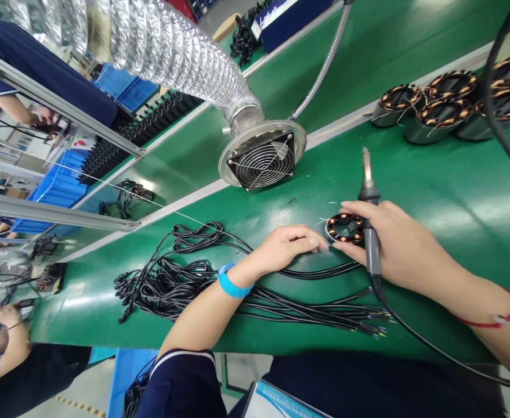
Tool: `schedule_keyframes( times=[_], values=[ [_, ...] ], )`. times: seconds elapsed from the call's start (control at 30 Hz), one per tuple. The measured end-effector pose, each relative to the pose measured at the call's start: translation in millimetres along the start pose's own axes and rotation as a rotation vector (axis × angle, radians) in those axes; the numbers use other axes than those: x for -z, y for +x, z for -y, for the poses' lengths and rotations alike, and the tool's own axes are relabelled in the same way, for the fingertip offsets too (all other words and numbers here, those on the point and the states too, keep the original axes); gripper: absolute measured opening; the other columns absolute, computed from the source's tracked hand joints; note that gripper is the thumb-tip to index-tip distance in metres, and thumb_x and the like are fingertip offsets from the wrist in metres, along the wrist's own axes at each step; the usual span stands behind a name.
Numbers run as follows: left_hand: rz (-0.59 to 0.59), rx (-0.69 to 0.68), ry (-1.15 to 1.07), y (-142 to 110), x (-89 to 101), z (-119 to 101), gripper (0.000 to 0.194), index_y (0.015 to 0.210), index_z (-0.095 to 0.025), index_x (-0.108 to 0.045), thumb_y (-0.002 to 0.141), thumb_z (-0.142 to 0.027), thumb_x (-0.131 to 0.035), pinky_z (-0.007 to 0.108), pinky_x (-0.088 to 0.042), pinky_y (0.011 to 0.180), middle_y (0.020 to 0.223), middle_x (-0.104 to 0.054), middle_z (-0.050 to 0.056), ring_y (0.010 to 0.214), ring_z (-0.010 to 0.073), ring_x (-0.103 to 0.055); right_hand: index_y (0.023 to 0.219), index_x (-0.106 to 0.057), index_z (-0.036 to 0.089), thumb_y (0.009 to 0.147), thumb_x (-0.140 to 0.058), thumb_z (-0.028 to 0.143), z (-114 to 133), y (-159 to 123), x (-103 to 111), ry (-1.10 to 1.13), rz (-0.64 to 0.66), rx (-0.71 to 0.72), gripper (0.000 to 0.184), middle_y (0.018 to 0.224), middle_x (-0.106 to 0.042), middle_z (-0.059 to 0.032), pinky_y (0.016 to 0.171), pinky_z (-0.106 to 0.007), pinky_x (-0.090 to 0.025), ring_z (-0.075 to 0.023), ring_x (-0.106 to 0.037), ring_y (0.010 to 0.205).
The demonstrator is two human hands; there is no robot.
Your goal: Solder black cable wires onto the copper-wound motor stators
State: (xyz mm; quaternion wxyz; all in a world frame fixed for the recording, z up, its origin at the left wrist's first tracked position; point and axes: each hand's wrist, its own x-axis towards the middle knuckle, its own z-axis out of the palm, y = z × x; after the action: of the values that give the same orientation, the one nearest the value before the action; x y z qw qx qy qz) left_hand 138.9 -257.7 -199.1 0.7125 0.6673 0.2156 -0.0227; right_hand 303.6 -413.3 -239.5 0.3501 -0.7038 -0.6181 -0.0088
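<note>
On the green bench a small ring-shaped motor stator point(329, 227) with copper windings stands beside my hands. My right hand point(396, 241) is closed around it from the right, thumb and fingers on its rim, with a soldering iron point(372, 252) tucked in the same hand. The iron's metal tip points away from me. From the left, my left hand point(287, 247) reaches to the stator's side with fingers bent and pressed together; whatever they pinch is too small to make out. Black power cords point(185, 278) with bared coloured wire ends lie beneath my left forearm.
A fume extractor hood point(298, 142) on a silver flexible duct point(180, 55) hangs over the bench. Several larger stators point(431, 130) stand at the back right. Wire scraps dot the surface. A co-worker's hands point(6, 316) show at the far left.
</note>
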Motion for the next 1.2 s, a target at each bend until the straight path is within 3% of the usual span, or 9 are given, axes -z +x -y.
schedule_keyframes(
  times=[0.13,0.2,0.27,0.4,0.5,0.63,0.73,0.97,1.2],
  values=[
    [0.148,0.182,-0.247,0.6,-0.1,9.2,0.047,0.082,-0.012,-0.073,0.070,-0.057,-0.077,0.024,-0.018,0.051,0.070,-0.060,0.000,0.050,0.0035,-0.030,0.133,-0.052,0.020,0.099,-0.053,0.043,0.8,1.1,1.6,0.109,0.137,0.064,0.041,0.092,-0.064,-0.0080,0.063,-0.035,-0.055,-0.0228,-0.065,0.076],
    [0.131,0.192,-0.230,-0.8,-2.0,10.9,0.047,0.086,-0.012,-0.070,0.073,-0.057,-0.074,0.024,-0.020,0.052,0.072,-0.058,-0.001,0.051,0.0036,-0.030,0.136,-0.051,0.021,0.099,-0.052,0.039,-4.4,1.4,4.3,0.136,0.170,0.059,0.042,0.099,-0.067,-0.0091,0.068,-0.037,-0.057,-0.0236,-0.067,0.081],
    [0.081,0.153,-0.054,-3.3,-6.5,8.9,0.038,0.088,-0.014,-0.067,0.081,-0.050,-0.068,0.023,-0.029,0.057,0.075,-0.057,-0.001,0.056,0.0057,-0.038,0.140,-0.047,0.022,0.098,-0.052,0.040,-11.9,1.6,8.3,0.143,0.145,0.042,0.046,0.114,-0.068,-0.0118,0.077,-0.042,-0.059,-0.0272,-0.069,0.095],
    [0.095,0.082,0.634,-9.5,-23.8,0.1,0.016,0.094,-0.017,-0.066,0.086,-0.030,-0.069,0.030,-0.044,0.079,0.096,-0.061,0.004,0.083,0.0146,-0.055,0.148,-0.039,0.025,0.098,-0.054,0.048,-21.2,1.6,19.5,0.194,0.006,-0.002,0.057,0.136,-0.063,-0.0128,0.098,-0.046,-0.056,-0.0297,-0.063,0.123],
    [0.121,0.103,0.857,-13.1,-34.3,-4.4,0.008,0.090,-0.017,-0.063,0.089,-0.025,-0.065,0.032,-0.045,0.082,0.102,-0.062,0.005,0.087,0.0170,-0.055,0.143,-0.045,0.026,0.099,-0.054,0.046,-16.4,0.6,29.2,0.179,-0.046,-0.048,0.049,0.125,-0.070,-0.0096,0.095,-0.040,-0.057,-0.0253,-0.068,0.115],
    [0.029,0.109,0.530,-18.7,-30.9,-7.8,0.015,0.083,-0.018,-0.058,0.086,-0.031,-0.065,0.026,-0.038,0.064,0.074,-0.054,-0.002,0.066,0.0107,-0.045,0.130,-0.055,0.028,0.100,-0.053,0.033,2.5,-2.7,39.3,0.184,-0.038,-0.139,0.031,0.104,-0.076,-0.0046,0.081,-0.034,-0.060,-0.0204,-0.073,0.094],
    [-0.008,0.142,0.268,-23.0,-22.0,-11.4,0.028,0.085,-0.018,-0.059,0.084,-0.044,-0.067,0.024,-0.027,0.054,0.058,-0.042,-0.007,0.054,0.0080,-0.034,0.130,-0.053,0.029,0.100,-0.055,0.031,19.4,-4.1,40.4,0.418,-0.065,-0.200,0.031,0.097,-0.075,-0.0021,0.078,-0.026,-0.062,-0.0156,-0.074,0.087],
    [0.045,0.097,0.035,-25.1,-14.2,-13.1,0.047,0.088,-0.012,-0.066,0.075,-0.057,-0.074,0.024,-0.036,0.058,0.067,-0.059,0.000,0.058,0.0075,-0.045,0.127,-0.051,0.031,0.095,-0.064,0.038,38.2,1.1,29.1,0.909,-0.101,-0.335,0.036,0.093,-0.070,-0.0006,0.068,-0.027,-0.065,-0.0146,-0.071,0.071],
    [0.083,-0.001,-0.022,-24.8,-10.4,-11.1,0.053,0.086,-0.011,-0.068,0.080,-0.064,-0.069,0.023,-0.035,0.057,0.061,-0.055,-0.002,0.056,0.0073,-0.044,0.127,-0.045,0.032,0.094,-0.067,0.042,42.8,2.6,33.6,1.069,-0.038,-0.404,0.041,0.093,-0.069,-0.0008,0.056,-0.027,-0.062,-0.0147,-0.069,0.062]
  ],
)
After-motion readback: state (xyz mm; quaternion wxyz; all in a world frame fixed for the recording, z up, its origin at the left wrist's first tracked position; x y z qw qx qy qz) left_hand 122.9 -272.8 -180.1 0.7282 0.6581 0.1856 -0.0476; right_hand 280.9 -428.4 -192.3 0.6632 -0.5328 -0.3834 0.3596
